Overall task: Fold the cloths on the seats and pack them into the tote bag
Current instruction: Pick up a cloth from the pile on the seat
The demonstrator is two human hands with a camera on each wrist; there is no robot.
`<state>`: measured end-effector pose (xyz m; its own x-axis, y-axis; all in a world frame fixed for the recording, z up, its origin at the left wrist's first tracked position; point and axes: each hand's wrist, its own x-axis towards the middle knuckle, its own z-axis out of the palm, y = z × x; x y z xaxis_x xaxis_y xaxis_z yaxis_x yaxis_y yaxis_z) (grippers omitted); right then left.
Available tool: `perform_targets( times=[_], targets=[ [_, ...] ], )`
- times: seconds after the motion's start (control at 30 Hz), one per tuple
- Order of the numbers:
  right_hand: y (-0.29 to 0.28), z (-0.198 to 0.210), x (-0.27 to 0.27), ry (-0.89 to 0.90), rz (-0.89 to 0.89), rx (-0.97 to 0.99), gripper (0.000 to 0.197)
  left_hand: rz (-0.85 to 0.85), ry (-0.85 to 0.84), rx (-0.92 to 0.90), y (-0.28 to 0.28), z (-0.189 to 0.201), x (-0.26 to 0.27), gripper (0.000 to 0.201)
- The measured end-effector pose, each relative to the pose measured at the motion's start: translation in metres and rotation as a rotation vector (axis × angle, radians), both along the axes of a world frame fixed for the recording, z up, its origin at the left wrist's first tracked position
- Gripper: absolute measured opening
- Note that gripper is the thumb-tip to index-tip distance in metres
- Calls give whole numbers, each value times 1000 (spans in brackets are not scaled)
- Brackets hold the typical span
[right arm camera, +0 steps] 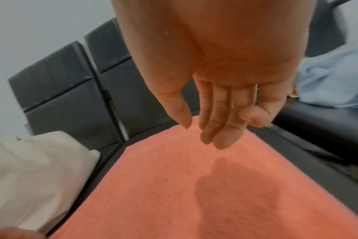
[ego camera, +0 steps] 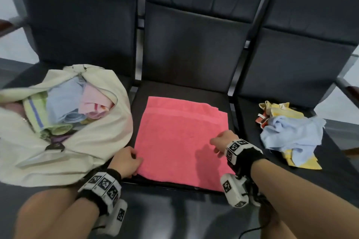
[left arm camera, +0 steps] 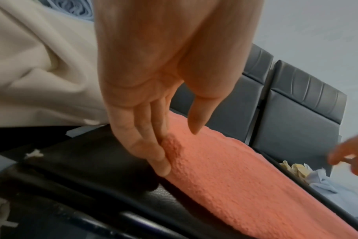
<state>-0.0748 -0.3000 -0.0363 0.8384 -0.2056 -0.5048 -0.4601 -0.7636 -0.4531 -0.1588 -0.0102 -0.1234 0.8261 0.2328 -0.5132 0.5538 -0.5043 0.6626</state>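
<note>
As the row of seats runs left to right, entries follow that order. Left seat: cream tote bag (ego camera: pixel 81 128), mouth open, holding several cloths in blue, pink and green. Middle seat: pink towel (ego camera: pixel 180 137), spread flat, covering most of the cushion, its long axis running from front edge to backrest. Left hand (ego camera: pixel 127 162) at the towel's left edge near the front corner; the left wrist view shows straight fingers (left arm camera: pixel 153 155) touching that edge, nothing gripped (the head view alone leaves this unclear). Right hand (ego camera: pixel 221 140) above the towel's right half, nearer the right edge; the right wrist view shows it relaxed and empty, clear of the fabric with its shadow beneath, only the little finger curled. Right seat: crumpled blue cloth (ego camera: pixel 291 134) over yellow cloths (ego camera: pixel 279 111), unfolded. Judgement: each hand sits by its own long edge, so a fold across the width suits; the left is nearer contact.
</note>
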Motion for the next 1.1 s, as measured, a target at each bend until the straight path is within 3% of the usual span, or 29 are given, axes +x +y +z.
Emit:
perform_targets(
  times=[0.17,0.3,0.4,0.6,0.73,0.97,1.1],
  targets=[
    [83,-7,55,-27,195,-5,17,30,-77,-25,15,-17,-9,18],
    [137,-23,97,-76,255,-43,23,-87,-31,37,29,-18,-1,19],
    [165,-40,125,-103,247,-65,32,-182,11,82,34,-14,5,17],
    [202,-69,168,-120,181,-192,55,-386,41,185,38,-9,10,31],
    [228,-76,183,-98,180,-256,68,-364,88,168,37,-5,13,31],
    [251,-96,196,-125,131,-316,32,-400,120,187,37,-5,21,27],
    [257,-91,202,-127,133,-276,34,-483,69,256,39,-10,21,31]
  ],
)
